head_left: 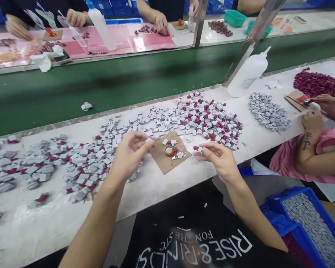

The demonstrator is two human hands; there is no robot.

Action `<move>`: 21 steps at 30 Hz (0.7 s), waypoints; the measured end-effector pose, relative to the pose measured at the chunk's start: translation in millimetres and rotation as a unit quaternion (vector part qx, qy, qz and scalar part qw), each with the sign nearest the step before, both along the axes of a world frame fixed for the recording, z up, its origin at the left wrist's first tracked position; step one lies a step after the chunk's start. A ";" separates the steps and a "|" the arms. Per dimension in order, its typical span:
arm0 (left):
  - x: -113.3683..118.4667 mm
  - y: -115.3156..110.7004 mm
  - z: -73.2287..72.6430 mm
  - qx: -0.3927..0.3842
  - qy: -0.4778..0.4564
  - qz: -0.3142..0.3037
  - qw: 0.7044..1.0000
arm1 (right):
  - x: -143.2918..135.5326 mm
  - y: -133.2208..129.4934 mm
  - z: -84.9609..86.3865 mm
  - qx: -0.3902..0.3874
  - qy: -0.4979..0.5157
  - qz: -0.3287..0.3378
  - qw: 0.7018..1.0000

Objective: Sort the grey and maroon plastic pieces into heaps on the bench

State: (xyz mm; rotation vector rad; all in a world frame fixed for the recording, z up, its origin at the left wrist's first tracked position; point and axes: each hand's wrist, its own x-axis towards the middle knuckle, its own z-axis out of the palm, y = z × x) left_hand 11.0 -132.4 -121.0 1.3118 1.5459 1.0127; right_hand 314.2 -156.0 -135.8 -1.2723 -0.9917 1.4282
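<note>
Between my two hands lies a brown cardboard square [163, 163] with a small round metal-rimmed cap [169, 150] and a few small pieces on it. My left hand [132, 150] is at the board's left edge, thumb and fingertips pinching a small pale grey piece [149, 140]. Right of the board, my right hand [219, 158] holds a small maroon and white piece [197, 149] in its fingertips. Behind the board spreads a pile of grey pieces [162, 117], which joins a mixed maroon and grey pile [209, 119].
A white squeeze bottle [247, 74] leans near a metal post at the back. More grey and maroon pieces [83, 163] cover the left. At right a person's hands [314, 119] work near a maroon pile [316, 83]. Blue crates [312, 190] stand below. People work across the green divider [128, 83].
</note>
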 end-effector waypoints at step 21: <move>38.0 -84.7 -31.5 -0.075 -0.143 0.088 0.983 | -58.0 12.2 -4.2 0.226 -0.276 0.130 0.925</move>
